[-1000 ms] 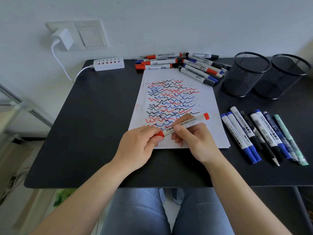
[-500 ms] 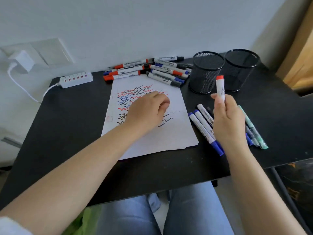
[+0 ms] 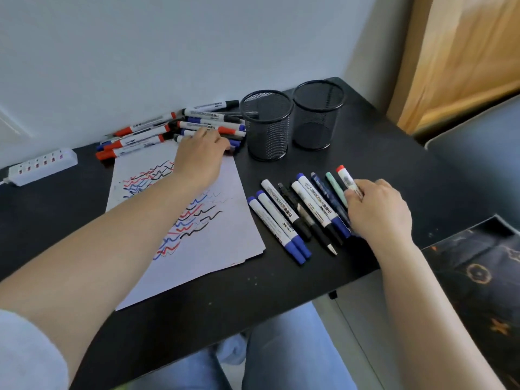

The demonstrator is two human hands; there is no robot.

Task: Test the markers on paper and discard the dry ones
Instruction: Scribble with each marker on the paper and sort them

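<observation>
Black desk (image 3: 365,153) against a pale wall is being used as the work surface. Scribbled paper (image 3: 213,237) is lying at centre. Red-capped marker (image 3: 347,180) is being pinched by the right hand (image 3: 378,209) at the far end of the row of markers (image 3: 295,218). Marker pile (image 3: 174,130) by the wall is being touched by the left hand (image 3: 198,159), fingers relaxed. Two mesh cups (image 3: 292,122) are standing beside the pile

A red-capped marker (image 3: 348,180) is being held by the right hand (image 3: 378,209) at the right end of the row of markers (image 3: 298,215) on the black table (image 3: 380,153). The marker pile (image 3: 168,130) beyond the scribbled paper (image 3: 213,235) is being touched by the left hand (image 3: 199,156).
</observation>
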